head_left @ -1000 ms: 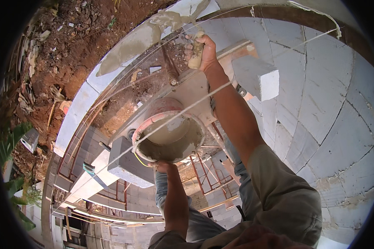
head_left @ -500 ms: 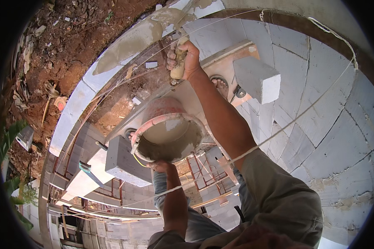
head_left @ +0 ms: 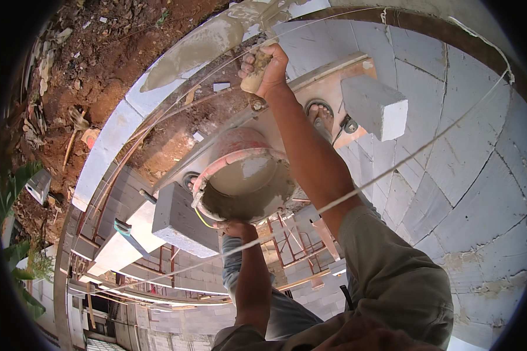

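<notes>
My right hand (head_left: 264, 69) is closed around the mortar-caked handle of a trowel (head_left: 253, 82). The trowel's far end lies by wet grey mortar (head_left: 211, 38) spread along the top of a curving pale block wall (head_left: 116, 126). A reddish bucket (head_left: 240, 140), tilted toward me, holds more wet mortar (head_left: 240, 175). At the bucket's near rim my left hand (head_left: 237, 228) grips it from below, its fingers partly hidden.
Pale blocks stand on the plank right (head_left: 375, 105) and left (head_left: 184, 222). A handsaw (head_left: 126, 231) lies on a board at left. My sandalled foot (head_left: 321, 114) rests on the plank (head_left: 357, 73). A taut string (head_left: 386, 175) crosses the view. Red soil (head_left: 123, 64) lies beyond the wall.
My right hand and the trowel have moved slightly away from me along the wall, and the handle tilts more. My left hand stays at the bucket. The whole view has shifted a little.
</notes>
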{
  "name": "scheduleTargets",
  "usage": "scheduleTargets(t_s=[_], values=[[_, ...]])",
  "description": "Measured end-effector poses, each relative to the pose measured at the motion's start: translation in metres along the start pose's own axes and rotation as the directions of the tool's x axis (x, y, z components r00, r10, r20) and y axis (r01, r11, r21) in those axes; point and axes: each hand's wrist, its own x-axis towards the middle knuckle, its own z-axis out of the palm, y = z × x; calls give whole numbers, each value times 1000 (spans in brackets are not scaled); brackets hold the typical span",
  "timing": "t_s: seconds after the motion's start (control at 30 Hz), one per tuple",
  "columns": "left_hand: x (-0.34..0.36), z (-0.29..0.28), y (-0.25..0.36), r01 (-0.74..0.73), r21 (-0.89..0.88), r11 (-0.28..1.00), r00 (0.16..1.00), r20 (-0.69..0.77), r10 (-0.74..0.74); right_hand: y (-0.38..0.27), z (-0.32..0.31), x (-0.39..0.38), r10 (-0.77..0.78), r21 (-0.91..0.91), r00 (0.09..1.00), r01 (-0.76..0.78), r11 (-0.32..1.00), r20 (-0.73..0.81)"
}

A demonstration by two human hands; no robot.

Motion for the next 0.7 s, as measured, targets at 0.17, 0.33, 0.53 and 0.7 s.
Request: scheduleTargets(t_s=[0.17,0.33,0.53,0.7], values=[[-1,1,-2,-45,-52,998,998,39,47,-13,1,2,-141,-78,990,140,987,-5],[-8,5,3,-5,-73,997,998,61,10,-8,1,3,-223,-36,975,222,974,-11],[4,-5,-14,-34,-132,991,997,59,43,-5,-2,7,-244,9,970,244,970,11],[-10,5,3,-20,-96,995,1000,13,21,-15,2,-7,-187,-159,979,172,972,-84]])
